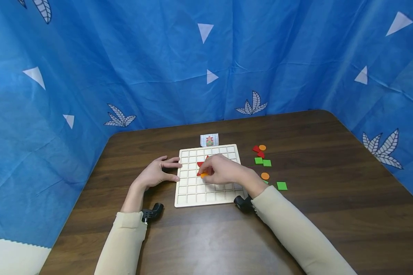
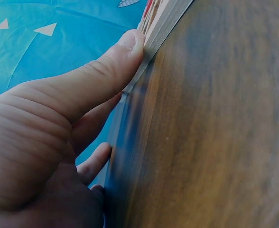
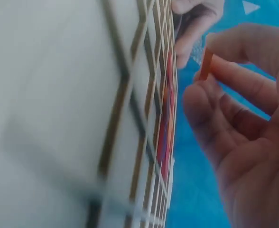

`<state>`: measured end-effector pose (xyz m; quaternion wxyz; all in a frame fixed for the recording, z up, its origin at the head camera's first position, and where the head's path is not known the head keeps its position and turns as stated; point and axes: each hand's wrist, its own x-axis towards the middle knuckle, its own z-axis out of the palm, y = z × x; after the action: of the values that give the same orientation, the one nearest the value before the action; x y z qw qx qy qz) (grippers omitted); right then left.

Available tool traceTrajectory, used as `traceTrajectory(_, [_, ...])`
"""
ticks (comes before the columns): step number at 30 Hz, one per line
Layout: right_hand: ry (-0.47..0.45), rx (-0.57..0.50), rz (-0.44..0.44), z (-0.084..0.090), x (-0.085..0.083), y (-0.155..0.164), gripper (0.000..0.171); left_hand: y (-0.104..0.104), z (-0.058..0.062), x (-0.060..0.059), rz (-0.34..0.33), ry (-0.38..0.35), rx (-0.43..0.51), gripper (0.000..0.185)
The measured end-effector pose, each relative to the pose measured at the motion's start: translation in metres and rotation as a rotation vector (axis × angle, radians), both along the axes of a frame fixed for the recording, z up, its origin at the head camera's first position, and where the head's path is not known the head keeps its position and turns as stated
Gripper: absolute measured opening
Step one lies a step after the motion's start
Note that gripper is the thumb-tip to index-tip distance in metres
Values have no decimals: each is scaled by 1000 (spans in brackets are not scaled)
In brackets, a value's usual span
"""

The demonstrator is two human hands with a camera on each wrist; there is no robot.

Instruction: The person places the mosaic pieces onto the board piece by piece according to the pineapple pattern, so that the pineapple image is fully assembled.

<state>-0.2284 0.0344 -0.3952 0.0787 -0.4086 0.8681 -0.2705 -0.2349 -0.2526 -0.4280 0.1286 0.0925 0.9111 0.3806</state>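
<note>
Our right hand (image 1: 223, 170) hovers low over a pale wooden grid board (image 1: 192, 193), its thumb and fingers pinching a small flat orange piece (image 1: 204, 175) just above the squares. Our left hand (image 1: 157, 172) lies mostly flat on the dark brown wooden table (image 1: 330, 214), fingers relaxed, with the thumb (image 2: 112, 71) pressed against the board's near-left edge to steady it. Beneath the right hand's fingertips, a few red pieces (image 1: 200, 164) already sit in the grid; most squares remain bare. Beyond the right hand, loose on the table, lie more shapes: green squares (image 1: 263, 161), an orange disc (image 1: 265, 176), red bits. A small pattern card (image 1: 209, 140) stands just past the board. We judge the picture only begun, with much left to fill.
</note>
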Motion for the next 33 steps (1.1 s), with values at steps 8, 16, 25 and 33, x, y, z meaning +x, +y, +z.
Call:
traceTrajectory(8, [91,66,28,-7,4,-20,10,-1,0,-1,-13,3,18,48])
traceTrajectory(16, [144,98,23,-11,9,-22,10,-4,-2,-1,-26,13,14,48])
traceTrajectory(25, [137,90,35,-10,10,-22,16,-3,-1,-1,-15,9,12,48])
traceTrajectory(33, [56,90,-9,-5,13,-5,14,-1,0,-1,-10,2,17,47])
